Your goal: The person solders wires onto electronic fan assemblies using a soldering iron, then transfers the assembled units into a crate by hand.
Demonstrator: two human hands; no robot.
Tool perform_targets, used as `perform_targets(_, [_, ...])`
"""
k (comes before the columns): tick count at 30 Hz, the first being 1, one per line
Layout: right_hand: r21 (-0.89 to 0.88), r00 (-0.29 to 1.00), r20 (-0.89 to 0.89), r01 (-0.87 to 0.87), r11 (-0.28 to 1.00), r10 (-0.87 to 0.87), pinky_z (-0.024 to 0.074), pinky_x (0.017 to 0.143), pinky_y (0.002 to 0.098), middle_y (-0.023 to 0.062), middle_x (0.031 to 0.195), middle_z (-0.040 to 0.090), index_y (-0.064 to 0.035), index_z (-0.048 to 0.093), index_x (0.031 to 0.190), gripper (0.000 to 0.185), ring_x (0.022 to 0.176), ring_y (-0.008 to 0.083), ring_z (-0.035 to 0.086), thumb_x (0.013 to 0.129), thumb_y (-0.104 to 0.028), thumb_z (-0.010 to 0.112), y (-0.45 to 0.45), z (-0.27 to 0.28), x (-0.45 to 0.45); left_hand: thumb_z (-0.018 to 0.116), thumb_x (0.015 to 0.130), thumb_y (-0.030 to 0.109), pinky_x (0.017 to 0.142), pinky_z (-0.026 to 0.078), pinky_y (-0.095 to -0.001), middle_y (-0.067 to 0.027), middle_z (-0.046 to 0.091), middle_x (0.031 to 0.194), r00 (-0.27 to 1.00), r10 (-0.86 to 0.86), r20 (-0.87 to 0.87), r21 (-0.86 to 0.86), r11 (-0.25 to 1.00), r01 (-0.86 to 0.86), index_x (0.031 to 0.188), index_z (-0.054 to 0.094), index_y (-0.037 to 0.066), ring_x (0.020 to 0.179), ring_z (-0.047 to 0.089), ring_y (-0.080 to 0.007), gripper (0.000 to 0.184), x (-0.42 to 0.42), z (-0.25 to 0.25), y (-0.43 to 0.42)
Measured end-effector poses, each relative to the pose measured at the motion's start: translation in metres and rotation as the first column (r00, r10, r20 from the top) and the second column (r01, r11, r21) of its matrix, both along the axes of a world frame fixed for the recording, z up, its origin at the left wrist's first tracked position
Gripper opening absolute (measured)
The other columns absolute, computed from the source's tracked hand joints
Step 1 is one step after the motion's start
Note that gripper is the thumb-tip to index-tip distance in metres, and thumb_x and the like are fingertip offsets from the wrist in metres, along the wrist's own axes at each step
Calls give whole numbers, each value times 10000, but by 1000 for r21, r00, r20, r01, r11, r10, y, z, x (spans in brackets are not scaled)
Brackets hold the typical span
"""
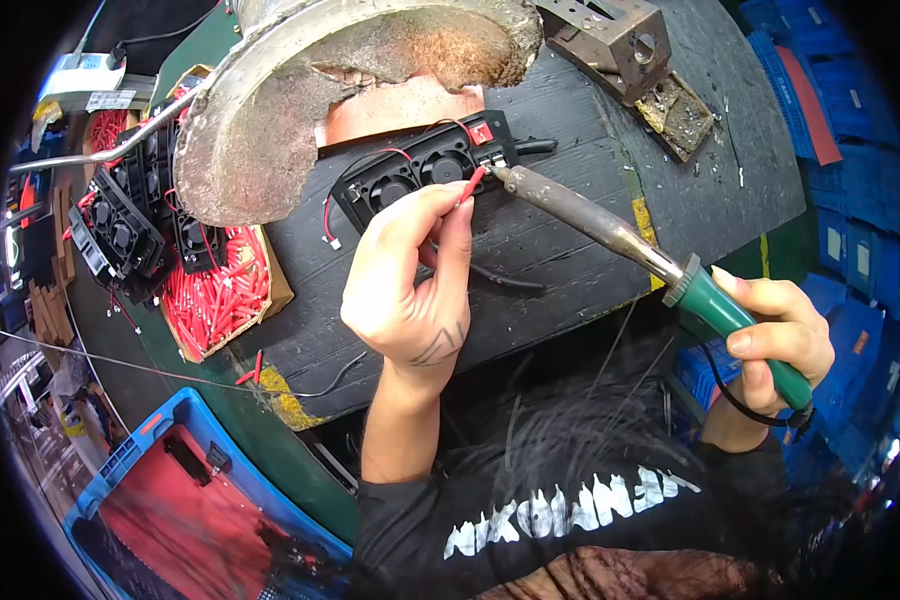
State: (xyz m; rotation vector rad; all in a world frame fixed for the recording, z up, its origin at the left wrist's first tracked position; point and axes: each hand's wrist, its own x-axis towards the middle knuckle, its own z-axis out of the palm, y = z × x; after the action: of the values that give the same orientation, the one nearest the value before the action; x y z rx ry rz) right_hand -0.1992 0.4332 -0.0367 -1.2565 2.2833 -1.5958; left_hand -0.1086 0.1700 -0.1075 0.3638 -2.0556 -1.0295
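Note:
My right hand grips the green handle of a soldering iron. Its tip meets the small metal contacts at the right end of a black twin-fan unit, beside a red switch. Between thumb and forefinger, my left hand pinches a short red tube, its upper end close to the iron's tip. The fan unit lies on the dark bench with thin red wires and a white plug at its left. Part of it is hidden behind my left hand.
A worn round metal hood overhangs the bench. To the left are stacked fan units and a carton of red tubes. A blue crate stands below. At the back right sit a metal iron stand and a solder-stained tray.

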Motion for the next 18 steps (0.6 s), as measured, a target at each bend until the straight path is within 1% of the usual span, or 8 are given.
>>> perform_targets(8, [2, 1000, -13, -2, 1000, 2, 526, 648, 296, 257, 999, 696, -76, 680, 822, 225, 726, 237, 668, 850, -299, 687, 1, -3, -1, 721, 785, -96, 500, 426, -187, -83, 686, 840, 1000, -1, -5, 1, 1000, 1, 932, 707, -24, 624, 564, -74, 164, 0, 1, 0])
perform_targets(11, [-4, 1000, 16, 14, 1000, -14, 524, 646, 297, 258, 995, 697, -77, 665, 826, 215, 730, 240, 669, 858, -290, 677, 3, -8, 1, 722, 784, -95, 497, 424, -187, -80, 684, 839, 1000, -2, -4, -2, 1000, 2, 929, 707, -23, 620, 560, -72, 163, 0, 1, 1])
perform_targets(14, [-60, 994, 98, 61, 996, -55, 542, 655, 318, 252, 963, 688, -46, 635, 882, 228, 731, 257, 672, 886, -274, 649, 5, -19, 6, 724, 784, -91, 496, 420, -187, -79, 682, 837, 1000, 0, -6, -9, 1000, 0, 929, 707, -22, 616, 556, -72, 161, 1, 0, 1])
perform_targets(15, [-106, 988, 150, 51, 993, -35, 560, 661, 348, 241, 954, 652, -21, 600, 930, 230, 725, 285, 673, 907, -251, 602, 5, -22, 7, 724, 784, -89, 497, 419, -187, -79, 682, 836, 1000, 3, -5, -4, 1000, -3, 929, 707, -21, 616, 556, -73, 161, 0, 0, 1])
perform_targets(17, [-210, 971, 238, 63, 976, -11, 576, 664, 368, 234, 945, 623, 3, 561, 973, 242, 718, 304, 674, 937, -236, 548, -2, -23, 7, 724, 785, -88, 498, 418, -188, -78, 681, 835, 1000, 3, -4, 0, 1000, -3, 929, 707, -20, 615, 555, -75, 160, 1, 0, 1])
perform_targets(18, [-211, 971, 238, 64, 975, -12, 576, 664, 368, 234, 945, 623, 3, 561, 973, 242, 718, 304, 674, 937, -236, 548, -2, -23, 7, 724, 786, -86, 500, 419, -188, -77, 681, 835, 1000, 4, -3, -2, 1000, -4, 930, 708, -19, 616, 555, -75, 160, 1, 0, 0])
